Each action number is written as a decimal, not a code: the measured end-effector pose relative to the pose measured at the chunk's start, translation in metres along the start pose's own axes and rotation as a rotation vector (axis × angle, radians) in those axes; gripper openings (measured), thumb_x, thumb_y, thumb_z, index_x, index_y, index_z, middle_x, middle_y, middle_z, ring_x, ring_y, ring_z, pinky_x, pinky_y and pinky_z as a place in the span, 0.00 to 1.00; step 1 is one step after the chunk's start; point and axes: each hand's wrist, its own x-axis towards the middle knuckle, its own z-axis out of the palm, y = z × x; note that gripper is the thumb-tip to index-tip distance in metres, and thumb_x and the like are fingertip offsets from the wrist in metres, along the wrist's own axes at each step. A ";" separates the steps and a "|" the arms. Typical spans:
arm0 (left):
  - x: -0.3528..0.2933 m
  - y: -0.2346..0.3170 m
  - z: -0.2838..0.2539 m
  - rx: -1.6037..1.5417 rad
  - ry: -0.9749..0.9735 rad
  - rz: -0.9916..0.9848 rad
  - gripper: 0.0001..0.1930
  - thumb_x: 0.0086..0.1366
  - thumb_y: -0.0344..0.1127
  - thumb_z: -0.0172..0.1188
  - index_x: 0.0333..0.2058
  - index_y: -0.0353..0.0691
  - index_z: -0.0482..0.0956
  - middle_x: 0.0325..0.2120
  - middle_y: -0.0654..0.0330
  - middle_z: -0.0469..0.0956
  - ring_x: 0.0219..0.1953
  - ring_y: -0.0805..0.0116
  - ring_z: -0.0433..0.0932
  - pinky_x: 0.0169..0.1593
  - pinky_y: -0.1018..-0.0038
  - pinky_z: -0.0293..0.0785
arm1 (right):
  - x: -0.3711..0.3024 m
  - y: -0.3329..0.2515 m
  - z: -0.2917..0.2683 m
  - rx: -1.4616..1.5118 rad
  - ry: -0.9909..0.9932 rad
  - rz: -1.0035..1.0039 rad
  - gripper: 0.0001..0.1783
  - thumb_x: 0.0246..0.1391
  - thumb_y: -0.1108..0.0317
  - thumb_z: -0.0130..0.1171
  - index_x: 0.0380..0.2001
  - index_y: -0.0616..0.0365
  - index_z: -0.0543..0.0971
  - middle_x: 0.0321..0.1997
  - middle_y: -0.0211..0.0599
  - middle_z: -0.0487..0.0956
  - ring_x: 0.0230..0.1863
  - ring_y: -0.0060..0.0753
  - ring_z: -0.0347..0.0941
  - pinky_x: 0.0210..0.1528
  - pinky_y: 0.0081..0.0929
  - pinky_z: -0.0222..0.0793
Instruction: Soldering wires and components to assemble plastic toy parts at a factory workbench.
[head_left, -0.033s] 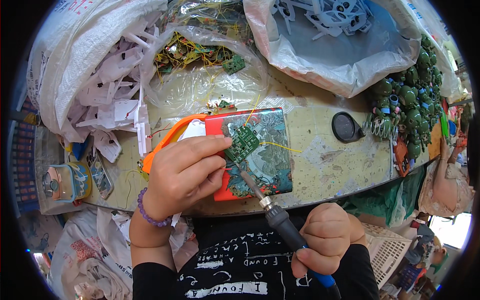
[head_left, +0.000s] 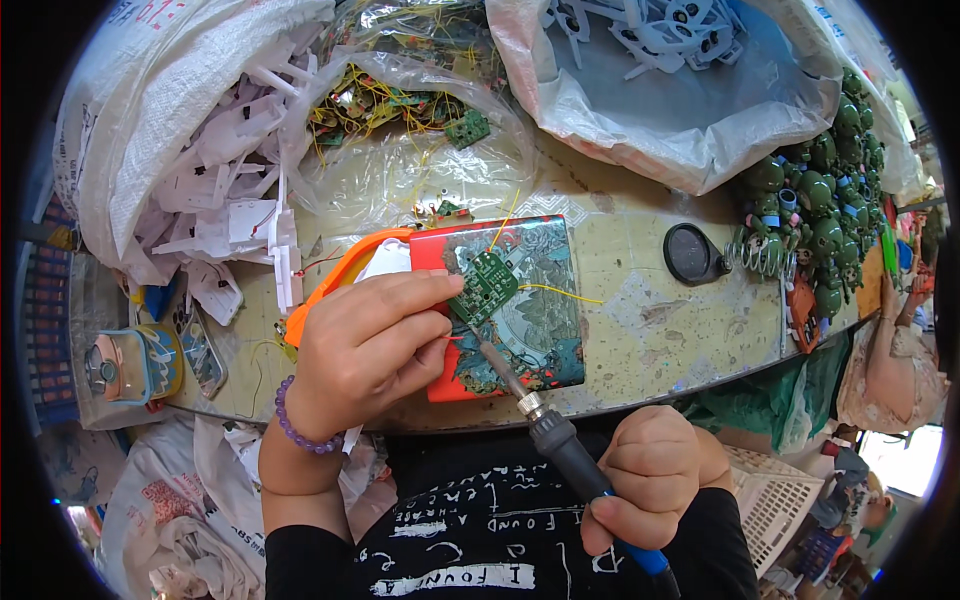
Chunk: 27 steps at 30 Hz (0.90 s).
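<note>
My left hand [head_left: 375, 335], with a purple bead bracelet at the wrist, pinches the left edge of a small green circuit board [head_left: 485, 287]. Yellow wires stick out from the board's top and right side. A short red wire end [head_left: 453, 338] pokes out by my left fingertips. In my closed right hand [head_left: 650, 480] is a soldering iron [head_left: 560, 445], slanting up and left. Its tip meets the board's lower left edge; the exact contact point is too small to make out. Beneath the board lies a red box [head_left: 430, 388] with a worn, stained top.
Behind stand a clear bag of wired boards [head_left: 400, 105], a sack of white plastic parts [head_left: 220, 170] and another white sack [head_left: 680, 150]. Right of the box lie a black round-rimmed piece [head_left: 690, 254] and green parts [head_left: 825, 190]. An orange curved piece [head_left: 340, 270] sits left of the box.
</note>
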 end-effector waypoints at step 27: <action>0.000 0.004 -0.001 0.023 -0.014 0.022 0.09 0.45 0.24 0.65 0.28 0.35 0.77 0.40 0.54 0.80 0.40 0.57 0.82 0.41 0.68 0.80 | 0.004 0.002 -0.003 0.033 -0.122 -0.035 0.16 0.51 0.58 0.67 0.31 0.57 0.73 0.16 0.20 0.64 0.16 0.15 0.58 0.14 0.13 0.48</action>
